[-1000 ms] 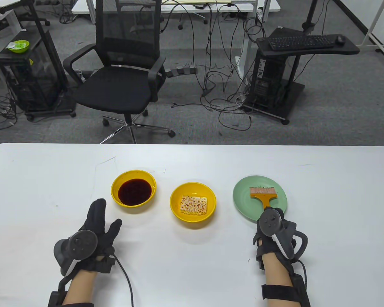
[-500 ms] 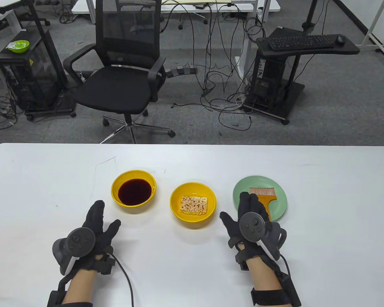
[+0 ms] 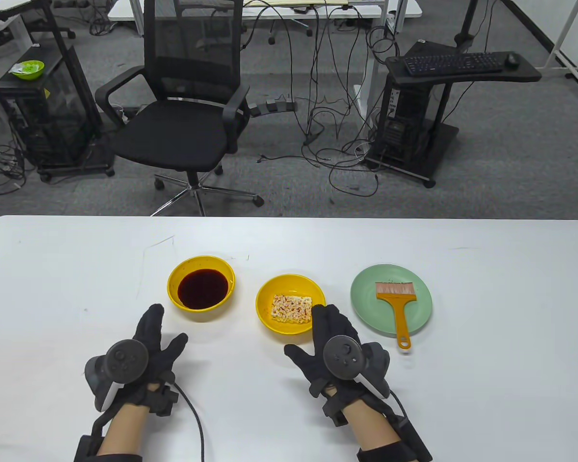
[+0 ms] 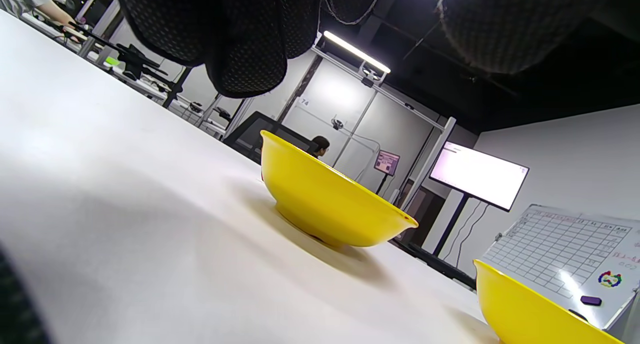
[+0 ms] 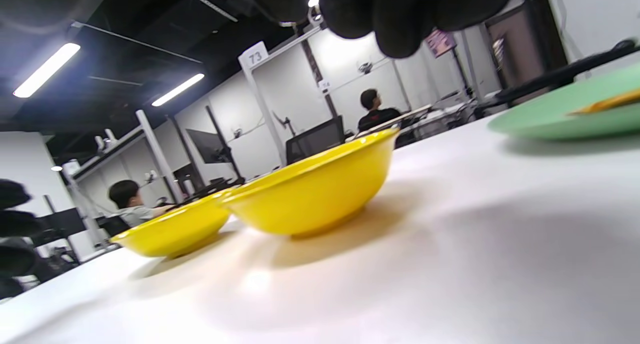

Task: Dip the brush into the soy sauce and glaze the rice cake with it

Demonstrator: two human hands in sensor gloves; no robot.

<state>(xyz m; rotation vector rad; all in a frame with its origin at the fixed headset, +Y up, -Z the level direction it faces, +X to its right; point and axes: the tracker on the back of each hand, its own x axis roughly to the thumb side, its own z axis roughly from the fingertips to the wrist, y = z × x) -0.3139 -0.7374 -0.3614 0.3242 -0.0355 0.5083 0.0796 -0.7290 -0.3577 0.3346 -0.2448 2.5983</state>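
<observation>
Apparently idle, the brush (image 3: 398, 308) is lying on the green plate (image 3: 366, 308), bristles away from the person, handle end overhanging the near rim.

Soy sauce is sitting in the left yellow bowl (image 3: 174, 293), and the rice cake (image 3: 292, 308) in the middle yellow bowl (image 3: 265, 308). Right hand (image 3: 334, 349) is hovering spread and empty by that bowl; left hand (image 3: 139, 351) is resting open on the table (image 3: 486, 385), gripping nothing. Judging by this, taking the handle low at the overhanging end should let the bristles dip flat without tipping the plate.
</observation>
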